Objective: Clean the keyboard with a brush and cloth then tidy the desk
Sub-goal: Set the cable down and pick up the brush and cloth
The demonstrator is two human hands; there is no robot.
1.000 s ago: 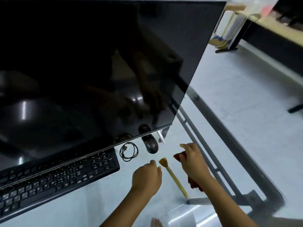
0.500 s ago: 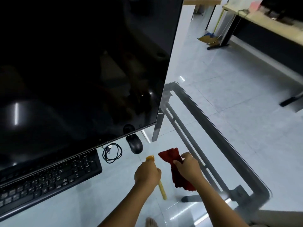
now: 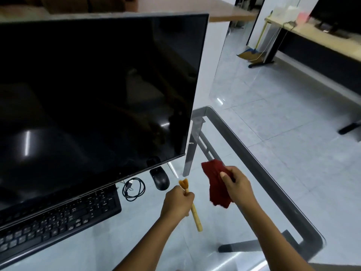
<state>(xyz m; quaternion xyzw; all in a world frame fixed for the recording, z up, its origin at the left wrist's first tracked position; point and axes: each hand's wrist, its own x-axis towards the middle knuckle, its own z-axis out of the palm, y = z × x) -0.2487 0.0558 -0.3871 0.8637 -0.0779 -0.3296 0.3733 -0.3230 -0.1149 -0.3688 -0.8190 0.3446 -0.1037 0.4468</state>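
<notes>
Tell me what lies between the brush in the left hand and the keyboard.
Only the coiled black cable lies on the glass desk between the brush, held in the left hand, and the keyboard. The mouse sits farther back, off that path. The monitor overhangs the keyboard's far edge.

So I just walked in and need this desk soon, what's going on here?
A person is getting set to clean the black keyboard on a glass desk. The left hand grips a yellow-handled brush, bristles pointing toward the monitor. The right hand holds a red cloth lifted off the glass. Neither tool touches the keyboard yet. A black mouse and a coiled black cable lie beside the keyboard.
</notes>
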